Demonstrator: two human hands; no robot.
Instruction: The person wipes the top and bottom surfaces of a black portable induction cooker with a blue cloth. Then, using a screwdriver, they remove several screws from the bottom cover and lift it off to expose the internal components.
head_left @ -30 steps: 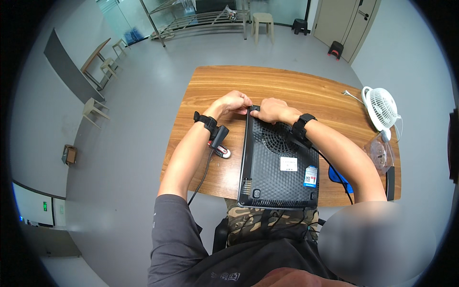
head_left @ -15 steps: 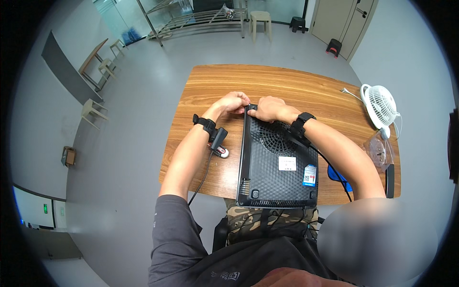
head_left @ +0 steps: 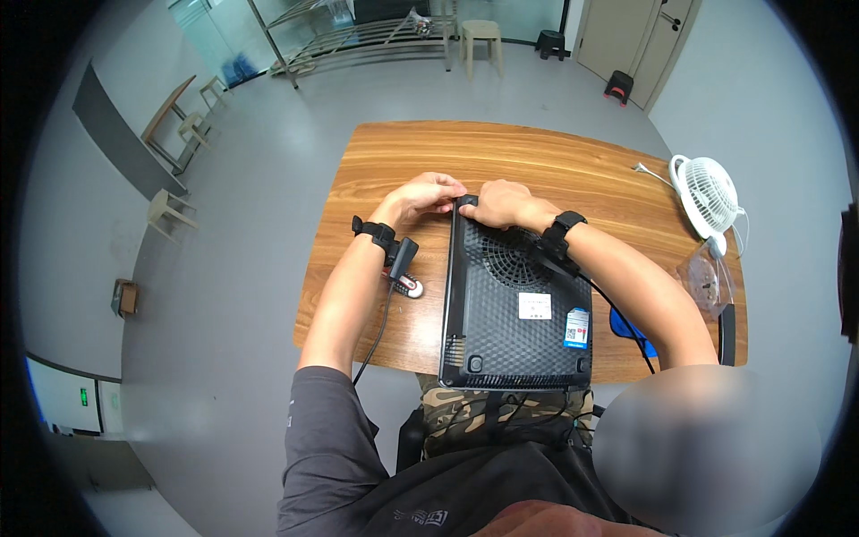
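A flat black appliance [head_left: 514, 313] lies upside down on the wooden table [head_left: 501, 152], its vented underside and round fan grille facing up, with two stickers on it. My left hand [head_left: 429, 193] is curled at the appliance's far left corner, fingers touching a small black part there. My right hand [head_left: 501, 204] grips the far edge right beside it, the two hands almost touching. Both wrists wear black bands with cables. What the fingertips pinch is too small to tell.
A small red and silver object [head_left: 409, 285] lies on the table left of the appliance. A white desk fan [head_left: 707, 195], a clear plastic bag [head_left: 705, 279] and a blue object [head_left: 626, 327] sit at the right. Stools and a metal rack [head_left: 358, 36] stand beyond the table.
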